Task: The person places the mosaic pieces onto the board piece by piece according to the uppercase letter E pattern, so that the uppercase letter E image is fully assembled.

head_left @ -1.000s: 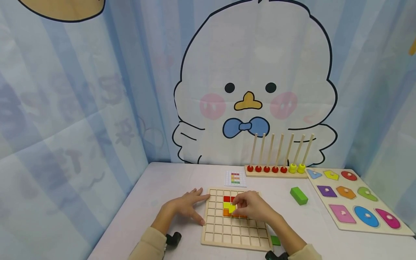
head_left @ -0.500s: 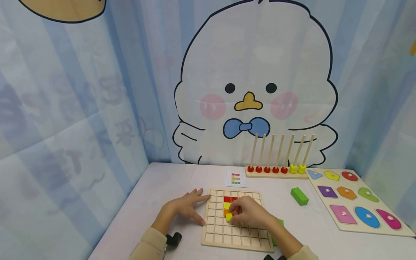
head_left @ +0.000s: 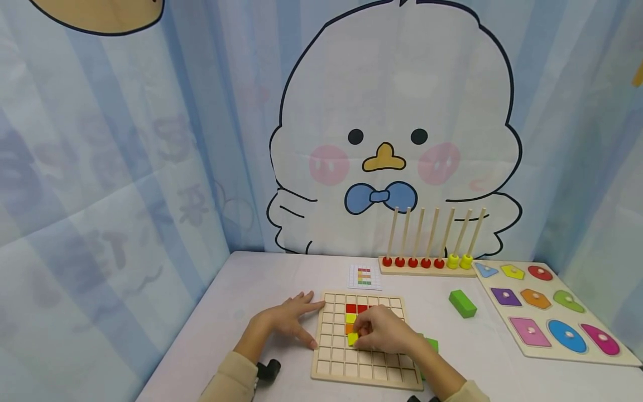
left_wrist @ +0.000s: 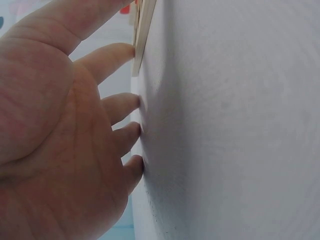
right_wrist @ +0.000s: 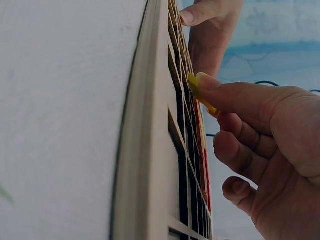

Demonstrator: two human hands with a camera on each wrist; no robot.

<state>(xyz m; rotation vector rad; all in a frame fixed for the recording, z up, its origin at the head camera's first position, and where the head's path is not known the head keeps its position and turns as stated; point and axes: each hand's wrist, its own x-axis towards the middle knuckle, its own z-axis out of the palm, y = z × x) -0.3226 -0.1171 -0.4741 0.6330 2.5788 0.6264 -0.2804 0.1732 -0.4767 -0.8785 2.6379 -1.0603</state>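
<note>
Over the grid board (head_left: 336, 365) my right hand (head_left: 384, 332) has a pinch grip on a yellow tile (head_left: 353, 338); left hand (head_left: 286, 321) lies flat and released on the desk (head_left: 241, 312).

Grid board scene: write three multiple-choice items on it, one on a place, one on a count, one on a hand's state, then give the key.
1. Where does the green block lie?
A. on the table between the grid board and the shape puzzle
B. inside the grid board
C. on the peg rack

2. How many yellow beads sit on the peg rack?
A. two
B. five
C. none

3. What is the right hand doing?
A. lying flat on the table
B. pinching a yellow tile over the grid board
C. gripping a peg

Key: 1 A, the head view shows it on bare table between them. 2 A, the two rightmost beads are yellow, the other five red. 3 B, the right wrist view shows fingertips on the tile.
</note>
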